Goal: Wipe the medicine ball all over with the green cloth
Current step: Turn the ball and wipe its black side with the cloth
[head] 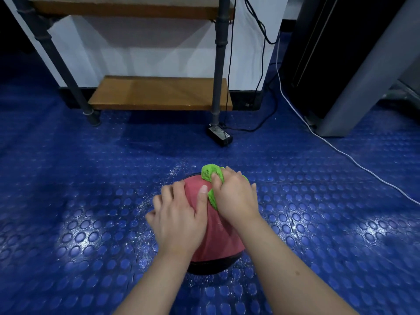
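Bunched under the palm and fingers of the right hand (235,196), the bright green microfibre cloth (211,176) is pressed against the far upper side of the round red rubber medicine ball (216,233), with folds of cloth showing beyond the knuckles and beside the thumb. Fingers curl down over the cloth, so the hand has closed on it rather than merely resting flat. The left hand (178,215) lies spread and open on the ball's near left shoulder, thumb pointing toward the cloth, holding nothing but steadying the ball. The ball sits on the blue studded rubber floor (68,201), in front of a low wooden shelf (159,93) on dark metal posts; pale specks lie scattered on the floor around it. By my reading the wiping is under way on the top and far side. To do it well, keep firm downward pressure through the cloth, sweep in overlapping arcs, and use the open hand to roll the ball so that the dark underside, now against the floor, comes up within reach.
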Available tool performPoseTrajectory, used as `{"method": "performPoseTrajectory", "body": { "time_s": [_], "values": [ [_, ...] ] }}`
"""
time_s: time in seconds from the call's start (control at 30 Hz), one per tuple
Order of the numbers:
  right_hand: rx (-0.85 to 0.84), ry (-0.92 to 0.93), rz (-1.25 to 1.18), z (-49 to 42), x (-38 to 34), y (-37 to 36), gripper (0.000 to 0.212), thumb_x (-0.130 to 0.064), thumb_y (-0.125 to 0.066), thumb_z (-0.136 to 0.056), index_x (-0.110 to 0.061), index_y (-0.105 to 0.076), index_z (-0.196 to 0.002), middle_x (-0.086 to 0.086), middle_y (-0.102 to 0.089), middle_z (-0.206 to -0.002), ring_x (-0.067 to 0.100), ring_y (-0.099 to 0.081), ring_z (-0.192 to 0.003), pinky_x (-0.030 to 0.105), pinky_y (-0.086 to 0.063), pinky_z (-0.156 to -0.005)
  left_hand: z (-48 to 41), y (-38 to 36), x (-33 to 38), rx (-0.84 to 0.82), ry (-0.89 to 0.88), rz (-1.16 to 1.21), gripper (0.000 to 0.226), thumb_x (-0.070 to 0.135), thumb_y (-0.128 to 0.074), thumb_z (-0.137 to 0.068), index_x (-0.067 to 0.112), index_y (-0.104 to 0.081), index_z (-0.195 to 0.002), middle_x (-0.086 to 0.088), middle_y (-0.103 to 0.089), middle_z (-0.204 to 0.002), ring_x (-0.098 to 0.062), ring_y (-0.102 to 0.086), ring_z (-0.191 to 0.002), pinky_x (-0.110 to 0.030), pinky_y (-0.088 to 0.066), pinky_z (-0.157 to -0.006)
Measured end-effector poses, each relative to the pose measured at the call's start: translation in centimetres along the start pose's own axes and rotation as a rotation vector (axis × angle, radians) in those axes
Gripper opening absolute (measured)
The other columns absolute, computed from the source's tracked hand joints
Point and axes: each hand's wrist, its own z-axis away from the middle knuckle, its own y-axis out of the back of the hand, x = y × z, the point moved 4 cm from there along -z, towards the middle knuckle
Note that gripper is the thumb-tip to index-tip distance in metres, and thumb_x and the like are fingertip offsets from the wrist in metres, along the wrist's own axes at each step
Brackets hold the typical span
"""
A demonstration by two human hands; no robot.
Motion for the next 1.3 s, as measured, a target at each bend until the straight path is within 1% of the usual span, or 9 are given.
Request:
{"method": "performPoseTrajectory", "body": {
  "time_s": [0.1, 0.27, 0.57, 0.73, 0.83, 0.93, 1.07, 1.13, 1.3],
  "values": [
    [-0.003, -0.027, 0.036, -0.8, -0.6, -0.4, 0.048, -0.044, -0.028, -0.101, -0.025, -0.041, -0.143, -0.004, -0.031, -0.155, 0.024, -0.018, -0.146, 0.055, -0.010, -0.117, -0.8, -0.1, 0.1, -0.031, -0.003, 0.000, 0.071, 0.068, -0.009, -0.087, 0.026, -0.051, -0.128, -0.004, -0.050, -0.129, -0.031, -0.044, -0.122, -0.053, -0.037, -0.098],
    [0.229, 0.176, -0.065, 0.4, -0.3, -0.3, 0.048, -0.040, -0.031, -0.100, -0.017, -0.051, -0.137, -0.001, -0.051, -0.143, 0.017, -0.039, -0.136, 0.036, -0.028, -0.113, -1.4, -0.7, 0.8, -0.063, -0.082, 0.129, 0.055, 0.051, -0.015, -0.097, 0.041, -0.048, -0.140, 0.019, -0.038, -0.153, -0.012, -0.027, -0.146, -0.051, -0.027, -0.115],
    [0.335, 0.408, -0.147, 7.3, 3.0, -2.7, 0.049, -0.039, -0.036, -0.097, -0.030, -0.038, -0.145, -0.006, -0.034, -0.153, 0.013, -0.022, -0.144, 0.052, -0.036, -0.110, -2.4, -0.9, 0.3, -0.062, -0.046, 0.189, 0.041, 0.044, -0.029, -0.103, 0.041, -0.053, -0.136, 0.022, -0.046, -0.146, -0.007, -0.034, -0.141, -0.047, -0.031, -0.112],
    [0.242, 0.118, -0.316, 5.5, 3.4, -0.9, 0.043, -0.037, -0.041, -0.100, -0.029, -0.044, -0.142, -0.010, -0.038, -0.150, 0.008, -0.029, -0.142, 0.030, -0.028, -0.114, -1.7, -0.6, 0.4, -0.012, -0.062, 0.202, 0.049, 0.052, -0.027, -0.095, 0.040, -0.057, -0.133, 0.022, -0.049, -0.142, -0.006, -0.037, -0.137, -0.045, -0.029, -0.109],
    [0.177, -0.142, -0.349, 3.9, 4.1, 0.6, 0.039, -0.040, -0.037, -0.101, -0.017, -0.059, -0.123, 0.000, -0.066, -0.108, 0.024, -0.057, -0.105, 0.030, -0.038, -0.077, -1.1, -0.4, 0.3, 0.018, -0.060, 0.219, 0.050, 0.053, -0.028, -0.093, 0.041, -0.057, -0.133, 0.023, -0.050, -0.141, -0.005, -0.037, -0.136, -0.046, -0.028, -0.108],
    [0.126, -0.276, -0.424, 2.8, 4.6, 1.5, 0.035, -0.038, -0.036, -0.102, -0.014, -0.060, -0.094, -0.006, -0.055, -0.076, 0.023, -0.053, -0.083, 0.031, -0.030, -0.062, -0.5, -0.4, 0.2, 0.055, -0.044, 0.216, 0.047, 0.051, -0.030, -0.095, 0.041, -0.058, -0.132, 0.022, -0.051, -0.141, -0.007, -0.039, -0.136, -0.047, -0.030, -0.107],
    [0.157, -0.170, -0.362, 4.8, 3.5, 1.0, 0.037, -0.037, -0.039, -0.101, -0.018, -0.059, -0.125, 0.004, -0.065, -0.116, 0.028, -0.056, -0.113, 0.031, -0.039, -0.080, -0.3, -0.4, 0.1, 0.088, -0.013, 0.195, 0.048, 0.050, -0.029, -0.094, 0.040, -0.058, -0.131, 0.021, -0.053, -0.140, -0.009, -0.042, -0.136, -0.047, -0.033, -0.103],
    [0.170, -0.072, -0.360, 6.6, 2.6, 0.5, 0.040, -0.034, -0.041, -0.101, -0.024, -0.050, -0.139, -0.004, -0.047, -0.145, 0.020, -0.041, -0.135, 0.026, -0.032, -0.102, -0.8, -0.5, 0.1, 0.068, 0.010, 0.206, 0.045, 0.048, -0.030, -0.095, 0.040, -0.058, -0.130, 0.022, -0.052, -0.140, -0.007, -0.041, -0.136, -0.047, -0.033, -0.103],
    [0.141, 0.241, -0.327, 9.7, 0.8, -1.0, 0.043, -0.027, -0.045, -0.100, -0.041, -0.036, -0.140, -0.016, -0.027, -0.150, 0.001, -0.012, -0.144, 0.017, -0.015, -0.116, -2.6, -0.1, -0.8, 0.006, 0.097, 0.272, 0.034, 0.042, -0.038, -0.101, 0.041, -0.057, -0.130, 0.023, -0.050, -0.140, -0.009, -0.039, -0.134, -0.047, -0.032, -0.102]
  ]
}}
